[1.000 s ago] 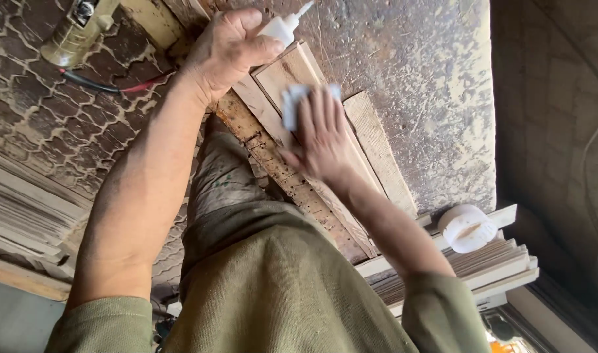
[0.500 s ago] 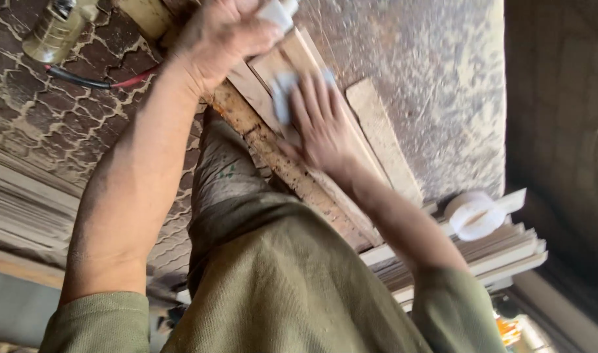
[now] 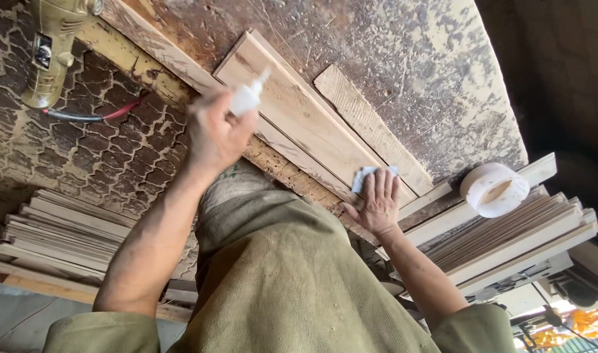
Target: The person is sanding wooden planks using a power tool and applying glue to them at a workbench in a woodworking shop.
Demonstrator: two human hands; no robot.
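Observation:
My left hand is raised over the workbench edge and grips a small white squeeze bottle with its nozzle pointing up and right; the bottle is blurred by motion. My right hand lies flat, fingers spread, pressing a white cloth onto the near end of a long pale wooden plank. A shorter, rougher plank lies alongside it on the stained workbench.
A white round roll sits on a stack of wood strips at the right. Another stack of thin strips lies on the patterned floor at the left. An olive angle grinder with a red and black cable lies at the top left.
My right hand slid the cloth along the plank to its near end. My left hand came back from the plank's far end with the bottle. The view shifted.

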